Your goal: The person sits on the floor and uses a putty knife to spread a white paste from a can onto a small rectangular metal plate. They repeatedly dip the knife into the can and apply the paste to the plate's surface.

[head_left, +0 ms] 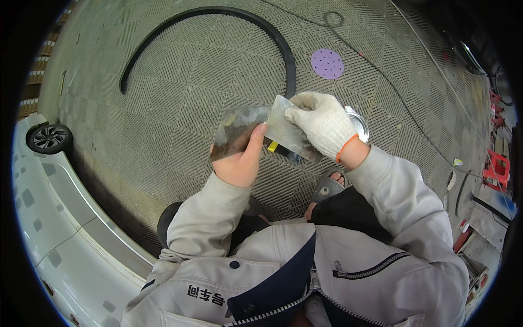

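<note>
My bare left hand [242,162] grips a flat, smeared metal plate [235,131], thumb on top. In my right hand [322,124], which wears a white knit glove with an orange cuff, is a thin metal putty scraper [289,131], pinched at its upper edge. The scraper's near face overlaps the right end of the plate, and greyish residue coats both. Just under them shows a small yellow piece [272,146] on something dark, mostly hidden. A round silver tin [358,124] stands partly behind my right wrist.
A black curved trim strip [272,34] and a purple perforated sanding disc [327,64] lie on the gridded floor. A cable [392,87] runs down the right. The light-coloured car [71,218] borders the left; a red stool [496,168] stands at right.
</note>
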The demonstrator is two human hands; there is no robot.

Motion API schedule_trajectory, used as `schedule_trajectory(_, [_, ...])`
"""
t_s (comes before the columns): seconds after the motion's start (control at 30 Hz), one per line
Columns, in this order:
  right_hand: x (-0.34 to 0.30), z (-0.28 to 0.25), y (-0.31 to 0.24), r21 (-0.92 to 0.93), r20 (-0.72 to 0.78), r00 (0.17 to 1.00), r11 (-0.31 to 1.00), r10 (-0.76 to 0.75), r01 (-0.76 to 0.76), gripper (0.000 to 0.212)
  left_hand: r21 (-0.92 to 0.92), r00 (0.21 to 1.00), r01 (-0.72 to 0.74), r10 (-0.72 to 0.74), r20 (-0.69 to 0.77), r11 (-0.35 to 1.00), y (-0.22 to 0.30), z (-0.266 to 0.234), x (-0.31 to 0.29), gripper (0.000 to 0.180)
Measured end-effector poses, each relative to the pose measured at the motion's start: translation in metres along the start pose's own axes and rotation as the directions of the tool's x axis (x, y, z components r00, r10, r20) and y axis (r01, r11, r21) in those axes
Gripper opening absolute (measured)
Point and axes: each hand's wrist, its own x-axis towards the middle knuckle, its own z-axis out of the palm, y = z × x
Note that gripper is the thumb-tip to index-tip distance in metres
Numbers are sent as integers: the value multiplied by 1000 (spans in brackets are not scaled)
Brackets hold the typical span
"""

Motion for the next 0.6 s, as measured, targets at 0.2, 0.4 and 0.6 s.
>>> schedule_trajectory(0.2, [-12, 6, -1, 18, -50, 998, 999, -31, 31, 45, 5, 997, 80, -80, 22, 997, 7, 2, -6, 18])
schedule_trajectory(0.4, [-17, 5, -1, -22, -16, 985, 985, -169, 169, 32, 52, 996, 43, -47, 76, 998, 7, 0, -9, 19])
schedule_trajectory(0.6, [-17, 1, -4, -219, -15, 935, 914, -354, 342, 25, 103, 991, 8, -22, 135, 995, 3, -5, -10, 21])
